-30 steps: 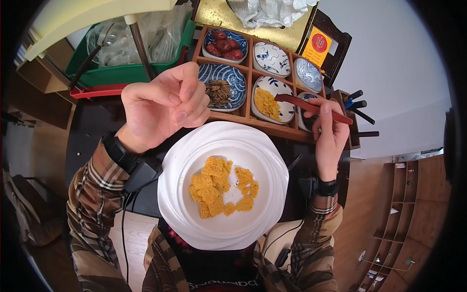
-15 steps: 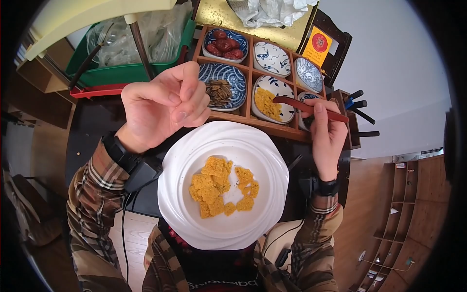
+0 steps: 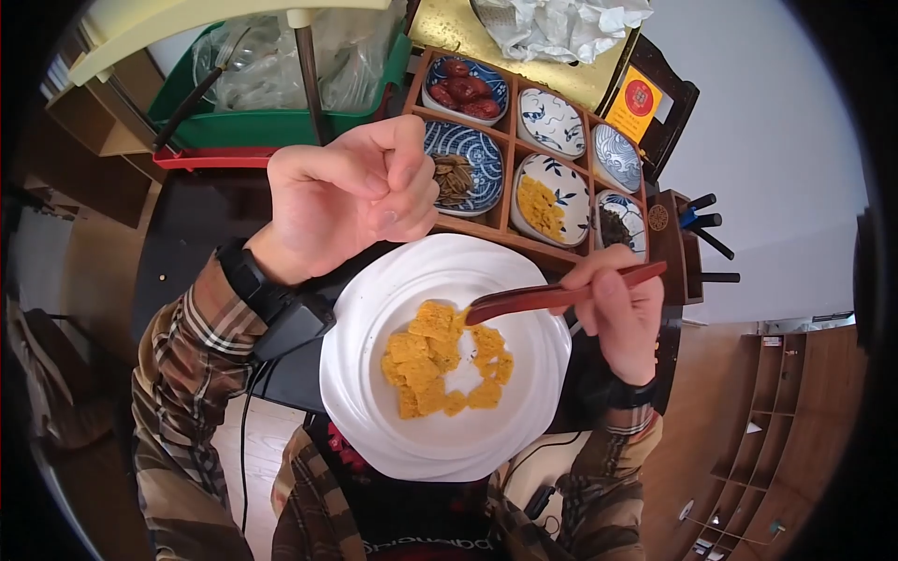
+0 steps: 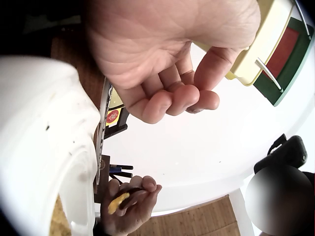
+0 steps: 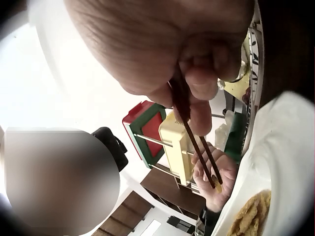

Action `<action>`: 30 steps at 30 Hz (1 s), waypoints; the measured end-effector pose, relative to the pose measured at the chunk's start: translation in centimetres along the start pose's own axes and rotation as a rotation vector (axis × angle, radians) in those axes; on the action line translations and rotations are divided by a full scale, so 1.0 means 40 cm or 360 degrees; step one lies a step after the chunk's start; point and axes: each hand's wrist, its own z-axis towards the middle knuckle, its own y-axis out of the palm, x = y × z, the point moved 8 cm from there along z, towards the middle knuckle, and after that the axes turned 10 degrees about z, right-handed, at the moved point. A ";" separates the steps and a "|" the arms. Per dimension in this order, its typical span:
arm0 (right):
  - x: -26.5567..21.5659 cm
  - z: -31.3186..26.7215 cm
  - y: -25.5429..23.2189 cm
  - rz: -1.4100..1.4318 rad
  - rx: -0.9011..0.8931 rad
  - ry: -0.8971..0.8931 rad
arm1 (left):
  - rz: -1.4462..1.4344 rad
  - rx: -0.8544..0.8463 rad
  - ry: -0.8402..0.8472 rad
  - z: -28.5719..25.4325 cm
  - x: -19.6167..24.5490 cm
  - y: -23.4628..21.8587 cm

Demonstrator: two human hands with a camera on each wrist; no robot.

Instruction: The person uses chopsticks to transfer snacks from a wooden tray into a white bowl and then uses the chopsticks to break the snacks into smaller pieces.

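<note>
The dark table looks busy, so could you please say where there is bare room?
The dark table is bare, save one speck, between the red tray and left sleeve. Crowded: between white bowl and divided box, near left hand and right hand.

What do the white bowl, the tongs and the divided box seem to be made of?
White bowl: glossy, perhaps ceramic or melamine, judging by its smooth sheen and moulded ripples.
Tongs: dark red-brown, slightly shiny, possibly varnished wood; no clear grain shows, so plastic is possible.
Divided box: likely wood, smoothly finished; its warm brown, straight partitions suggest it.
</note>
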 end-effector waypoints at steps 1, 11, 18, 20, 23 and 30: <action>0.014 0.000 0.017 0.0023 -0.0065 0.0093 | 0.0001 -0.0013 0.0009 0.001 0.000 0.001; 0.034 0.004 0.012 -0.0100 -0.0067 0.0115 | -0.0095 -0.0033 0.0029 -0.004 -0.003 -0.009; -0.023 0.021 -0.116 -0.0367 0.0624 -0.0335 | -0.0074 -0.0011 0.0016 -0.004 -0.002 -0.006; -0.040 0.016 -0.159 -0.0498 0.0739 -0.0421 | -0.0067 -0.0006 0.0011 -0.005 -0.001 -0.006; -0.043 0.017 -0.162 -0.0610 0.0688 -0.0390 | -0.0067 -0.0006 0.0003 -0.004 -0.001 0.000; -0.023 0.036 -0.133 -0.0724 0.0523 -0.0270 | 0.0021 0.0032 -0.0026 -0.001 -0.001 -0.001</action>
